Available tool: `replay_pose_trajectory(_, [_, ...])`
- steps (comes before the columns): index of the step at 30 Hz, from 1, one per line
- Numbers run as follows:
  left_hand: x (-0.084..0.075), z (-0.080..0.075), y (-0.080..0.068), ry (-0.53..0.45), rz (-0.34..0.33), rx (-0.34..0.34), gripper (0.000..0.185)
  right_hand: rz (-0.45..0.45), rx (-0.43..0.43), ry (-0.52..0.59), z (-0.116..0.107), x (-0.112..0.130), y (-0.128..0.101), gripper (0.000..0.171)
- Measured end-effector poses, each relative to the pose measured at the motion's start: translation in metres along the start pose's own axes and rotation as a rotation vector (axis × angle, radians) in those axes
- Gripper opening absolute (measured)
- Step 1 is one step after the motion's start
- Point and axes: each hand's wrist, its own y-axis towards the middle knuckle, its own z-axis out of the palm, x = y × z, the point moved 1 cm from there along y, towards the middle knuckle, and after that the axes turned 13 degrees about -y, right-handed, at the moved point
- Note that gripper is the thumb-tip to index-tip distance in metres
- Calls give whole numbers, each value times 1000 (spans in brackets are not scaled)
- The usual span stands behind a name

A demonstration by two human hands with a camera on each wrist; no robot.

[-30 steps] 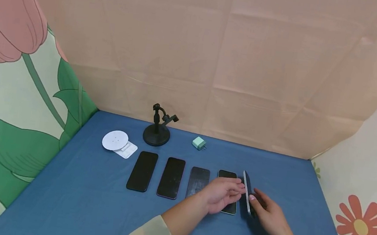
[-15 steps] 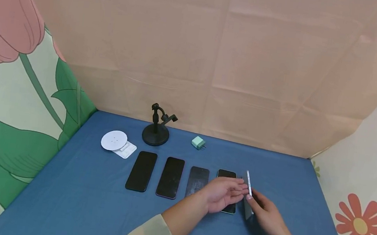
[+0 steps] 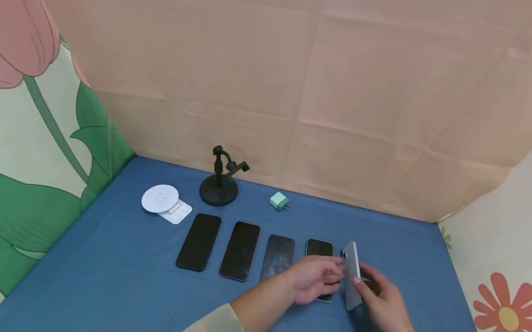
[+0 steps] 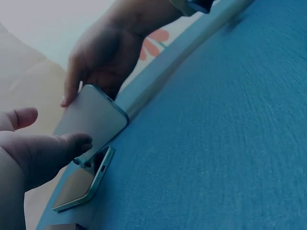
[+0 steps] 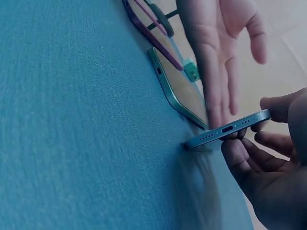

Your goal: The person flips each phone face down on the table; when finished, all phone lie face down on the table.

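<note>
Four phones [image 3: 198, 242] lie flat in a row; a fifth phone [image 3: 352, 279], beside the row's right end, is tilted on edge, pinched by the right hand [image 3: 384, 307]. Left hand [image 3: 312, 280]: fingers extended, contact unclear.

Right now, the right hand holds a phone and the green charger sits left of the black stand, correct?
Wrong side: the green charger sits right of the black stand, per the head view. The right hand does hold a phone.
</note>
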Motion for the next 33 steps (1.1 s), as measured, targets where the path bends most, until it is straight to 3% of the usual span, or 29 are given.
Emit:
replay_pose_trajectory(12, [10, -3, 5, 8, -19, -61, 59, -2, -43, -4, -5, 1, -2, 55])
replay_pose_trajectory(33, [14, 1, 5, 42, -20, -55, 57, 102, -81, -75, -15, -18, -5, 55])
